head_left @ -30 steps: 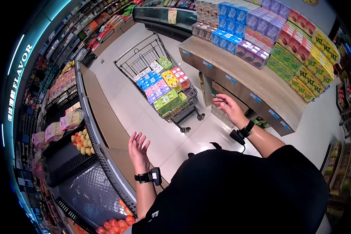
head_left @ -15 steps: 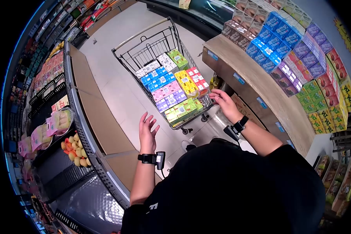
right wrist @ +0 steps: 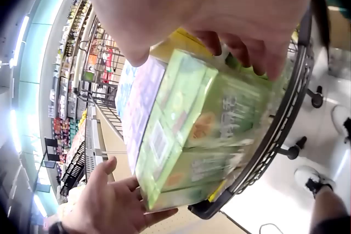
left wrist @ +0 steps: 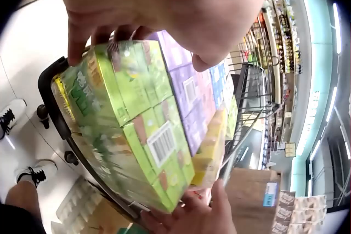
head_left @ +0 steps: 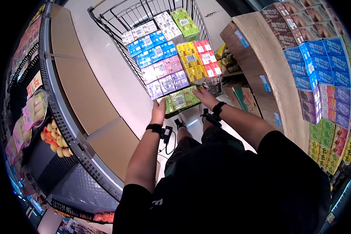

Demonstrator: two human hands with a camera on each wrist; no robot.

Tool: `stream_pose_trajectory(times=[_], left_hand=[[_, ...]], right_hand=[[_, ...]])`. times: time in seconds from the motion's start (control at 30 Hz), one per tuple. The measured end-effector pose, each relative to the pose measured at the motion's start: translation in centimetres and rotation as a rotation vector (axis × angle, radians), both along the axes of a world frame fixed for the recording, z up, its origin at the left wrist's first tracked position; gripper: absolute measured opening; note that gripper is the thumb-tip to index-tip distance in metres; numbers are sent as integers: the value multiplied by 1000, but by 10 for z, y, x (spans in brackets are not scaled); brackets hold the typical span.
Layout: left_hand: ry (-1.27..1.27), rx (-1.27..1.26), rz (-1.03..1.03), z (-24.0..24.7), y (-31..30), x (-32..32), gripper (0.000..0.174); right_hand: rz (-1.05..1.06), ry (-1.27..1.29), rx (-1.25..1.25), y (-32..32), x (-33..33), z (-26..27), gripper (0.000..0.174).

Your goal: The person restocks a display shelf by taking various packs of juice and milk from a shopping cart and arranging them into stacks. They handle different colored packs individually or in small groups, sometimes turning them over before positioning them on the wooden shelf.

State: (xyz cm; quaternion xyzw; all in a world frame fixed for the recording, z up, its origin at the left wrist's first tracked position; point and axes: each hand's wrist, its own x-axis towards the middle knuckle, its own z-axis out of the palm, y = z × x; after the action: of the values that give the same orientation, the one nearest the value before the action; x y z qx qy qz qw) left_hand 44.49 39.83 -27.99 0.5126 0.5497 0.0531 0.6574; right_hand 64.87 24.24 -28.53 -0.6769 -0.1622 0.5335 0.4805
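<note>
A plastic-wrapped pack of green drink cartons [head_left: 179, 100] lies at the near end of the loaded shopping cart [head_left: 112, 40]. My left hand [head_left: 158, 113] grips its left end, fingers bent over the side in the left wrist view. At the opposite end my right hand [head_left: 206, 98] holds the pack, and its fingertips [right wrist: 258, 58] reach down past the edge. The green pack [left wrist: 131, 97] is tilted in both wrist views, close to the cart's black rim. Right behind it sit purple carton packs [head_left: 167, 84], with yellow packs [head_left: 191, 60] to their right.
Pink [head_left: 160, 69], blue [head_left: 152, 46], white [head_left: 167, 25] and red packs [head_left: 207, 58] fill more of the cart. On the right, a wooden counter [head_left: 257, 46] bears stacked cartons [head_left: 316, 58]. A produce stand [head_left: 85, 150] with fruit [head_left: 56, 138] runs along the left.
The cart now appears closer and larger. Both hands, earlier raised and empty, have come down onto the two ends of the green pack.
</note>
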Motion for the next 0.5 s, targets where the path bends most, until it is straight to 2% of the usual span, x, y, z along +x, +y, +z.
stream_pose_trajectory(times=[0.07,0.1,0.2,0.3,0.37,0.43,0.5], left_hand=[[0,46,3,-35,3,0,62],[42,26,-13,-22,5,6,64],[128,12,-38,-25,10,5,67],[167,90,-59,-34,7,5,68],[39,13,11,-42,6,3,66],[26,-18,3,-15,0,14,53],[77,30,-48,-1,0,15,52]], right_hand=[[0,-118,-61,6,-7,-52,72],[-20,-169,-49,9,-12,-60,72],[30,-116,-149,21,-8,-24,68],[40,-139,-153,23,-8,-26,71],[31,-150,-147,24,-8,-31,73],[11,-160,-144,22,-9,-27,76],[37,-156,-254,21,-9,-14,75]])
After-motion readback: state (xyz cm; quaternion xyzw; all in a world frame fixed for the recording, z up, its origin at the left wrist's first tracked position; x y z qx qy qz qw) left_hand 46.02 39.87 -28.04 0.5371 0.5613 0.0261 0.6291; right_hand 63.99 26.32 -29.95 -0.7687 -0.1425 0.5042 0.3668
